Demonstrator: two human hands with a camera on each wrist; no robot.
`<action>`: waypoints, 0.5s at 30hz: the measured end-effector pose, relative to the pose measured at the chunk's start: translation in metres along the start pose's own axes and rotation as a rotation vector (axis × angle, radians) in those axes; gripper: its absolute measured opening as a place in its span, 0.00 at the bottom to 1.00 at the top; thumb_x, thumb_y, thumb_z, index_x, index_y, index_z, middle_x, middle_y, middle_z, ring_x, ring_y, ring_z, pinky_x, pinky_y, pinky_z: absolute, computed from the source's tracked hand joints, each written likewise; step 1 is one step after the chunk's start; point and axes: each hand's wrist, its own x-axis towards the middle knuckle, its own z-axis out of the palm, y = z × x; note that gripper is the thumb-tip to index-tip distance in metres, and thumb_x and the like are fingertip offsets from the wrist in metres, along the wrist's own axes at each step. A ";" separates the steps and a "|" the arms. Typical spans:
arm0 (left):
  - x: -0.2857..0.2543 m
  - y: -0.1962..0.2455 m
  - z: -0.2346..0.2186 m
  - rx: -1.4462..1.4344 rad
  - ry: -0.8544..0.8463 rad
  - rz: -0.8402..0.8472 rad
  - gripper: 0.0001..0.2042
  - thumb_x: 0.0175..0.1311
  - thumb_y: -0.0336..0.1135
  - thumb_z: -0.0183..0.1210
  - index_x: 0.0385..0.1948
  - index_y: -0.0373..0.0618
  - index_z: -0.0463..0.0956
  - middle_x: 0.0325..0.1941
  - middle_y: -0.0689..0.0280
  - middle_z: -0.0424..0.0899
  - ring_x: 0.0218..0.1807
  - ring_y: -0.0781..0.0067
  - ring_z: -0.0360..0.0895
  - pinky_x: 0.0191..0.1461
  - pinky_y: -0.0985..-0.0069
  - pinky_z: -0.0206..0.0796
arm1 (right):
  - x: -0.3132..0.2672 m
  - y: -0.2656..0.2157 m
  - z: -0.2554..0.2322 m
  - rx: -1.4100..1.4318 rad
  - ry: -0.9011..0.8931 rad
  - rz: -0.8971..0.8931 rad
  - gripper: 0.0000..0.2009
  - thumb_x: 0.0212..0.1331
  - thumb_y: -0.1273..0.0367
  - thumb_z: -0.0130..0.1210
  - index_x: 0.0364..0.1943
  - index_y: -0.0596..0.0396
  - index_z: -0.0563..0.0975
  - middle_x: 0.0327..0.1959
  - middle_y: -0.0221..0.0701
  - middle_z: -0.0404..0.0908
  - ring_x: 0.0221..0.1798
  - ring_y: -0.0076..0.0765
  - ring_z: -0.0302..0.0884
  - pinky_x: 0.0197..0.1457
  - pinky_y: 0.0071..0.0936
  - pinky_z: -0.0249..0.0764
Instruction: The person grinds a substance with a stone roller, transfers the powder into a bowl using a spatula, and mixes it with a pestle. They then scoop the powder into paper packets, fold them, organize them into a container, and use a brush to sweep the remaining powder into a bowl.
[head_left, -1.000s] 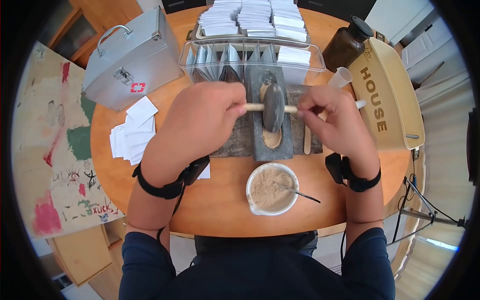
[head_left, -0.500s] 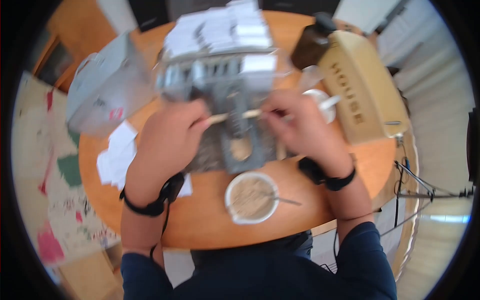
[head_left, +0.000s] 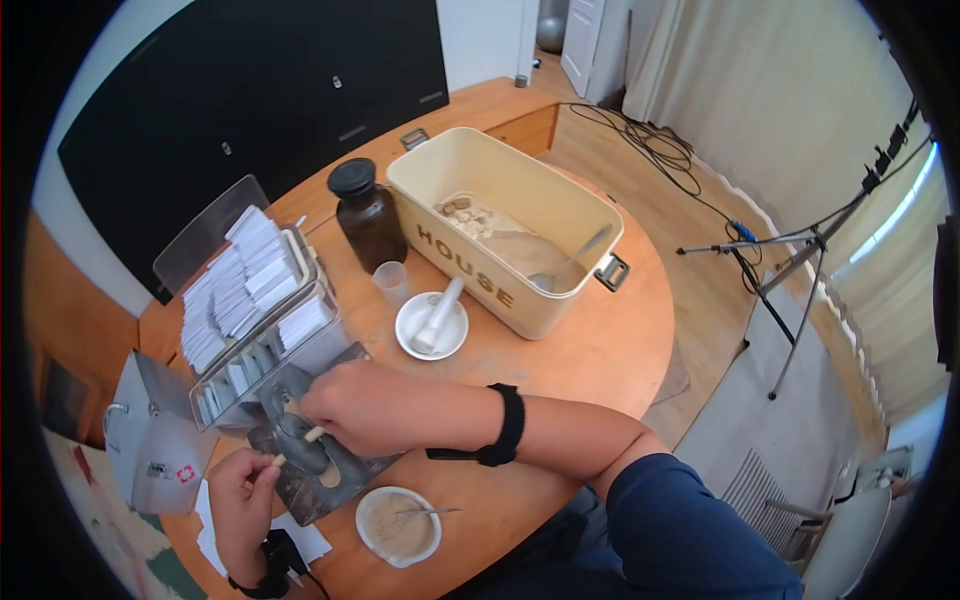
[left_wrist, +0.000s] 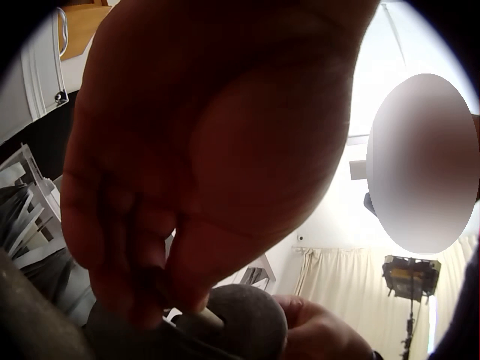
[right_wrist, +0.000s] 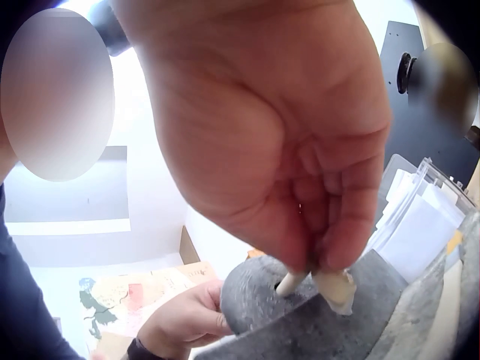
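A dark stone wheel point(head_left: 302, 447) stands on edge in the grooved grey stone trough point(head_left: 296, 492), where pale powder lies. The left hand point(head_left: 241, 505) pinches one end of the wheel's wooden handle between thumb and fingers; the right hand point(head_left: 368, 405) grips the other end point(head_left: 316, 433). From the left wrist, the left hand point(left_wrist: 202, 165) shows close above the wheel point(left_wrist: 259, 315). The right wrist view has the right hand point(right_wrist: 277, 135) on the handle point(right_wrist: 291, 283) beside the wheel point(right_wrist: 251, 292). A white bowl point(head_left: 364, 540) of powder with a thin dark utensil sits nearby.
Beyond the right hand are a white mortar with pestle point(head_left: 437, 325), a plastic cup point(head_left: 391, 283), a brown jar point(head_left: 370, 225) and a large cream tub point(head_left: 480, 285). White packets point(head_left: 240, 280) in boxes and a metal case point(head_left: 155, 440) stand at the left.
The head view has swung to the right, bringing the tub's inside into sight. Both hands still hold the handle; the wheel's travel along the trough is hard to judge.
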 end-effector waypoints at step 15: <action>-0.005 -0.009 0.000 -0.158 -0.022 -0.246 0.01 0.62 0.22 0.59 0.31 0.37 0.76 0.28 0.70 0.79 0.30 0.83 0.73 0.36 0.84 0.65 | 0.005 0.000 0.003 -0.057 -0.108 -0.009 0.06 0.41 0.76 0.61 0.27 0.60 0.80 0.31 0.45 0.82 0.41 0.53 0.82 0.44 0.42 0.77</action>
